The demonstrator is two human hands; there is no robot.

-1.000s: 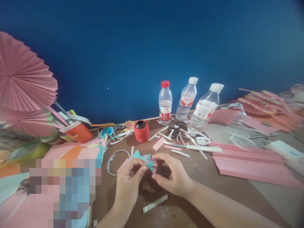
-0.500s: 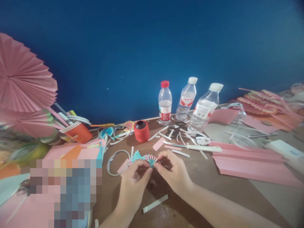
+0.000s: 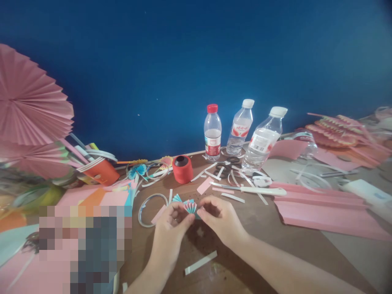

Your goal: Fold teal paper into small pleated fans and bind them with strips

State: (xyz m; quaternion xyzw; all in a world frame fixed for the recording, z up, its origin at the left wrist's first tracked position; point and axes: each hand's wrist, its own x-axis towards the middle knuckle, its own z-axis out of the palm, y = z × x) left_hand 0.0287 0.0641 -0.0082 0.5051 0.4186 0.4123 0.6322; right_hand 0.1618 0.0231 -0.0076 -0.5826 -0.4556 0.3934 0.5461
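Note:
A small pleated paper fan (image 3: pixel 190 208), pink and light blue, is pinched between the thumb and fingers of my left hand (image 3: pixel 172 222). More folded light-blue paper (image 3: pixel 177 198) shows just behind those fingers; whether it is part of the same piece I cannot tell. My right hand (image 3: pixel 223 216) is closed in a pinch right beside the fan, its fingertips near a bit of blue. What they grip is hidden. On the tabletop below both hands lies a white paper strip (image 3: pixel 200 262).
Left of my hands lies a tape roll (image 3: pixel 140 212). A red roll (image 3: pixel 183 169), bottles (image 3: pixel 212 136), scissors (image 3: pixel 227 165) and a white-handled knife (image 3: pixel 263 191) are behind. Pleated pink paper (image 3: pixel 321 212) lies right; an orange cup of pens (image 3: pixel 102 171) stands left.
The small fan has shifted slightly left and tilted with my left hand. My right fingertips now sit a little apart from its pleats.

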